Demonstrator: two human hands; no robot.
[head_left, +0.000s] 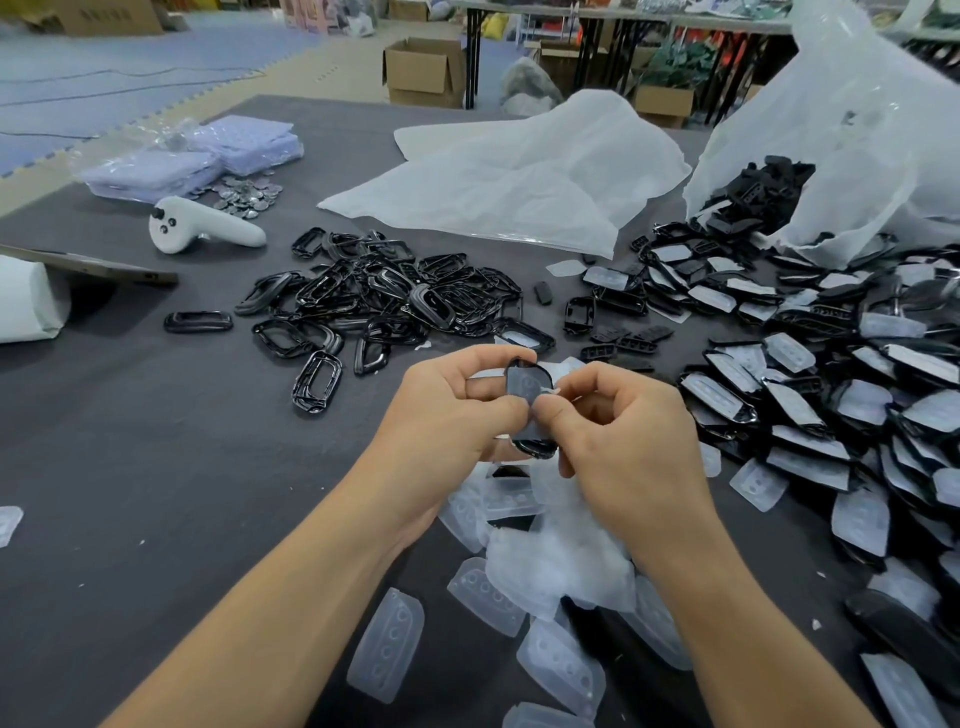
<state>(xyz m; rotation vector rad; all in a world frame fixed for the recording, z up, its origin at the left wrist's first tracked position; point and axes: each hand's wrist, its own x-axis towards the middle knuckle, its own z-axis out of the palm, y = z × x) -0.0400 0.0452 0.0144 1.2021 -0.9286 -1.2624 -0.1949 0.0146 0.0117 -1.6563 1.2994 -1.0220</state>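
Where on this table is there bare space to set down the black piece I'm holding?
The widest bare cloth for the black piece lies left of your left hand, bordered by the pile of black frames beyond and the white roll at far left. Crowded: clear trays near your right hand, the heap of shells along the right.

Even, soft indoor light; wide-angle bending at edges; faint shadows

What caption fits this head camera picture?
Left hand holds a black shell; right hand pinches its clear film.
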